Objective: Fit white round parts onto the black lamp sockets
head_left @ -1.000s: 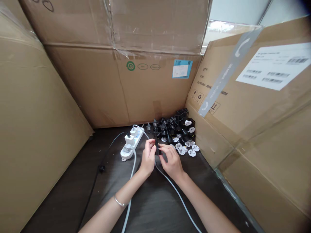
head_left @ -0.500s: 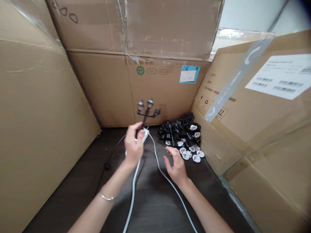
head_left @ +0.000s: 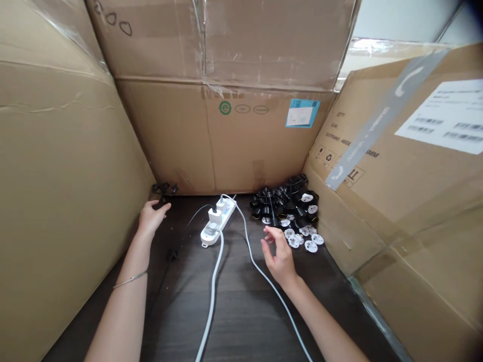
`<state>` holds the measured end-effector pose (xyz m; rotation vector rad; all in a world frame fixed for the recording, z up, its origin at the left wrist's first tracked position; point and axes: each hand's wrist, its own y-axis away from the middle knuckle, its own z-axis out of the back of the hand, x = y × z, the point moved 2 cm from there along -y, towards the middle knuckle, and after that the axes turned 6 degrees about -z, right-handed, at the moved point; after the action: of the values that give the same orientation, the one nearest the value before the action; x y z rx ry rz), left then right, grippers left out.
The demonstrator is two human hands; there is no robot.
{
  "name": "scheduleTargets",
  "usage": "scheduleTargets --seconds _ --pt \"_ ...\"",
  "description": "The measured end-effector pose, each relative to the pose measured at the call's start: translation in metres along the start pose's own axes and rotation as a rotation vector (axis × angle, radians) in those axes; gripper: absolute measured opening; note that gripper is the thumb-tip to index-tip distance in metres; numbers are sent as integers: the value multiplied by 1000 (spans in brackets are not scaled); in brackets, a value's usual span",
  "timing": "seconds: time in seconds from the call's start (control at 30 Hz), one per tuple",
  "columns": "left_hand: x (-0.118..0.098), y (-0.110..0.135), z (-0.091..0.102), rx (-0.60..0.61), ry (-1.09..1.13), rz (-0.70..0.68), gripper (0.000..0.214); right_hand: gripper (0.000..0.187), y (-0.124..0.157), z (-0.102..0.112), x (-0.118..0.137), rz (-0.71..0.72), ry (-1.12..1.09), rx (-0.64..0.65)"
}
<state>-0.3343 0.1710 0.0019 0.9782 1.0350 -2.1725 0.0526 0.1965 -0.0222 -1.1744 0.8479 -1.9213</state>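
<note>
Setup, largest first: three walls of cardboard cartons enclose the work area, with a left carton, a taped stack of cartons behind, and a right carton. The right carton bears a white barcode label and a grey tape strip; a small blue-and-white sticker sits on the rear stack. Below them lies a dark wooden bench. A white power strip rests near the rear of the bench, with plugs in its sockets. A white cable runs from it toward the near edge, and a second white cable passes just left of the right grip. That grip is released, fingers spread and holding nothing, just beside a heap of black lamp parts and white round discs. The left grip is at the rear left corner of the bench, its fingers touching the stem of a black branched lamp piece, which stands upright near the foot of the left carton. Whether that grip is closed on the stem cannot be told. A thin bracelet circles the left wrist.
</note>
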Motion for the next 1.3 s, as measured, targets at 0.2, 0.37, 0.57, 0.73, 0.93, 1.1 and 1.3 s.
scheduleTargets --seconds 0.2,0.37,0.57,0.73,0.93,1.1,1.3 --pt "6 3 -13 161 -221 42 46 35 1 -2 0 -8 16 24" --pt "3 15 -13 197 -395 8 52 35 0 -1 1 -6 16 24" --pt "2 24 -15 219 -498 -3 57 33 -1 -1 1 -2 32 23" --pt "6 23 -13 199 -534 14 66 31 -1 -2 1 -13 33 29" --pt "7 17 -7 307 -605 -19 65 31 -1 -3 0 -36 42 37" --pt "-3 20 -2 344 -630 -19 64 26 -2 -2 2 -47 68 41" --pt "-4 18 8 409 -659 -5 81 26 -35 25 -14 -151 371 -168"
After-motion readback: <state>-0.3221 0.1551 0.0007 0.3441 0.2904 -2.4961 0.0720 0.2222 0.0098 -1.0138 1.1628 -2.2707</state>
